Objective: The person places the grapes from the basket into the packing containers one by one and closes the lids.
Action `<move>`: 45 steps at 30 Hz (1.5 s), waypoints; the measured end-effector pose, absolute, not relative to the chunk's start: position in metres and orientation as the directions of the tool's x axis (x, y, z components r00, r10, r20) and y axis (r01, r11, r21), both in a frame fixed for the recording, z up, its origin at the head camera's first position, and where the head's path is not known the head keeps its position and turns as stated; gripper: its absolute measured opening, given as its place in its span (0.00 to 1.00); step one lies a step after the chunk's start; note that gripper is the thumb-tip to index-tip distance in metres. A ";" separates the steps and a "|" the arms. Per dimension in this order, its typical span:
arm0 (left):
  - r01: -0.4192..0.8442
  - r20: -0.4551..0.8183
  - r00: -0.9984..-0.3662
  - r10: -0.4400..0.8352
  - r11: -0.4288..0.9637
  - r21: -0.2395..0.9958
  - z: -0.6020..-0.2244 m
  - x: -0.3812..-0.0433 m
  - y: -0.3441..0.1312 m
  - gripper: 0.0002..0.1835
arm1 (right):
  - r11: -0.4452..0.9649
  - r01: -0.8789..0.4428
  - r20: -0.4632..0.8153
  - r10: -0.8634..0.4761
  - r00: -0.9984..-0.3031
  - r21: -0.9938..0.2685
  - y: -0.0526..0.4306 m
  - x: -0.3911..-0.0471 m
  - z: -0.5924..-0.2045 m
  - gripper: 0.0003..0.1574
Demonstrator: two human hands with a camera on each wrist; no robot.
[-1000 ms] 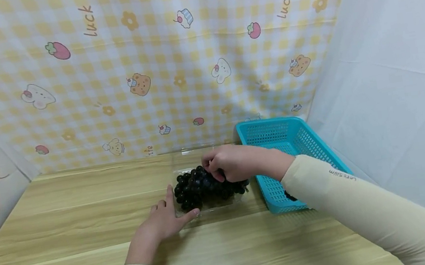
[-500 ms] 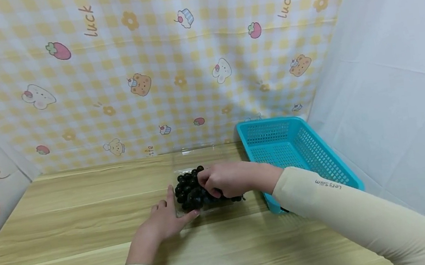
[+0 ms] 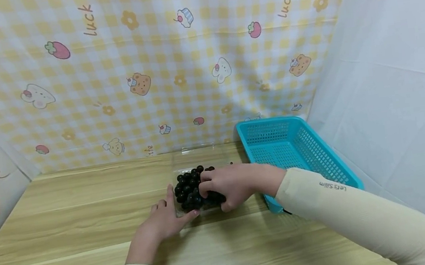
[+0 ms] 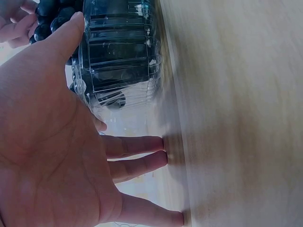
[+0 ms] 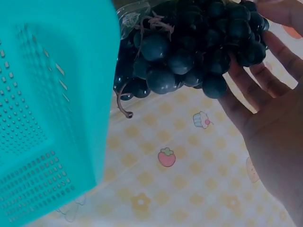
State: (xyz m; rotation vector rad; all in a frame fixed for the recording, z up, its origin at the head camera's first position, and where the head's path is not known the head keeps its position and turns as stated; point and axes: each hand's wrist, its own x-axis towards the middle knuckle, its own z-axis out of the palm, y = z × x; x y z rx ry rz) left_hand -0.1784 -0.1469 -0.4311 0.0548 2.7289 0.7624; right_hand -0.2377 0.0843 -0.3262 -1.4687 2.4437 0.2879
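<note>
A bunch of dark grapes (image 3: 188,186) sits in a clear plastic box (image 4: 118,56) on the wooden table, its clear lid (image 3: 198,156) folded back behind. My right hand (image 3: 232,185) grips the bunch from above, fingers curled over the far side and thumb on the near side. In the right wrist view, the grapes (image 5: 182,59) show a bare brown stem (image 5: 122,101) at one end. With fingers spread, my left hand (image 3: 164,221) rests against the box's left end. Its thumb (image 4: 71,35) touches the box's top edge, and other fingertips reach the table.
Right of the box stands a turquoise plastic basket (image 3: 320,153) with perforated walls, partly behind my right forearm. A checked cloth (image 3: 169,65) hangs along the table's back edge, and a white sheet (image 3: 386,56) hangs at the right.
My right hand has moved down and toward me, from pinching at the top of the bunch to spreading its fingers and thumb around it. The left hand has stayed put.
</note>
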 end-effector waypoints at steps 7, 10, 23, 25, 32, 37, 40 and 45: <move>-0.041 -0.274 -0.955 0.112 0.866 0.499 -0.433 -0.179 -0.147 0.71 | 0.453 -0.874 -0.288 -0.825 -0.486 0.178 0.086 -0.234 -0.330 0.38; -0.033 -0.269 -0.957 0.112 0.875 0.482 -0.435 -0.180 -0.147 0.72 | 0.461 -0.864 -0.297 -0.812 -0.503 0.203 0.086 -0.234 -0.332 0.40; -0.055 -0.298 -0.949 0.106 0.873 0.484 -0.432 -0.178 -0.145 0.72 | 0.475 -0.859 -0.306 -0.803 -0.512 0.193 0.078 -0.234 -0.335 0.34; -0.055 -0.299 -0.949 0.106 0.873 0.484 -0.431 -0.177 -0.145 0.72 | 0.486 -0.856 -0.315 -0.796 -0.516 0.175 0.076 -0.235 -0.336 0.33; -0.051 -0.295 -0.950 0.107 0.874 0.482 -0.428 -0.176 -0.145 0.72 | 0.530 -0.841 -0.351 -0.771 -0.531 0.107 0.062 -0.239 -0.340 0.31; -0.047 -0.294 -0.949 0.113 0.872 0.488 -0.430 -0.176 -0.145 0.73 | 0.577 -0.815 -0.369 -0.746 -0.554 0.058 0.052 -0.242 -0.342 0.29; -0.043 -0.293 -0.949 0.118 0.871 0.490 -0.431 -0.176 -0.145 0.73 | 0.566 -0.819 -0.354 -0.750 -0.558 0.094 0.047 -0.242 -0.347 0.28; -0.042 -0.291 -0.949 0.121 0.868 0.496 -0.433 -0.176 -0.146 0.75 | 0.456 -0.851 -0.306 -0.797 -0.520 0.259 0.044 -0.235 -0.356 0.27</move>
